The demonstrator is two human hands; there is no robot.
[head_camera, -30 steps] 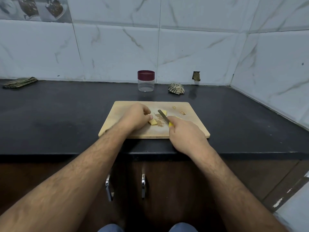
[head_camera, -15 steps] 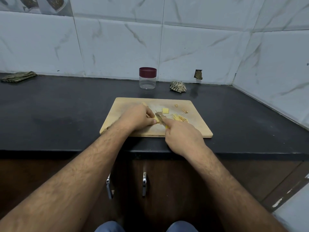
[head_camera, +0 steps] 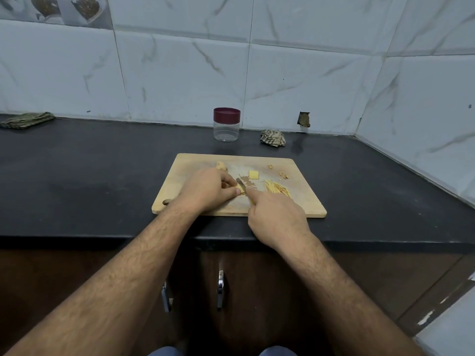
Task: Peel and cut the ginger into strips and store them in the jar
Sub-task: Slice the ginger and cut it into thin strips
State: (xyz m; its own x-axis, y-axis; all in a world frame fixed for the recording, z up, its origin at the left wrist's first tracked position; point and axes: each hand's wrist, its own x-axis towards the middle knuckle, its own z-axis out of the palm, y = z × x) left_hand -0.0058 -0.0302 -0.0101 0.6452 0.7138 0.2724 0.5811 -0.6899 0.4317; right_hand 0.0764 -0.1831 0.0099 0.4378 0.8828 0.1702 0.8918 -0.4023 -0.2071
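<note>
On the wooden cutting board (head_camera: 195,165), my left hand (head_camera: 205,191) pinches a small yellow ginger slice (head_camera: 241,189) between thumb and fingers. My right hand (head_camera: 275,217) grips a knife (head_camera: 241,185), forefinger along its back; the blade sits against the slice and the handle is mostly hidden. Another flat ginger slice (head_camera: 254,174) lies just beyond the blade. A pile of thin ginger strips (head_camera: 277,188) lies to the right. An unpeeled ginger piece (head_camera: 221,166) peeks out behind my left hand. The clear jar (head_camera: 226,124) with a maroon lid stands closed near the wall.
Peel scraps (head_camera: 282,174) lie at the board's far right. A crumpled cloth (head_camera: 273,137) sits right of the jar and a folded cloth (head_camera: 27,120) at the far left. The black counter's front edge runs below the board, with cabinet handles (head_camera: 220,289) underneath.
The knife has moved left and closer to my left hand, onto the held slice. The strip pile at the right has come into view from behind my right hand.
</note>
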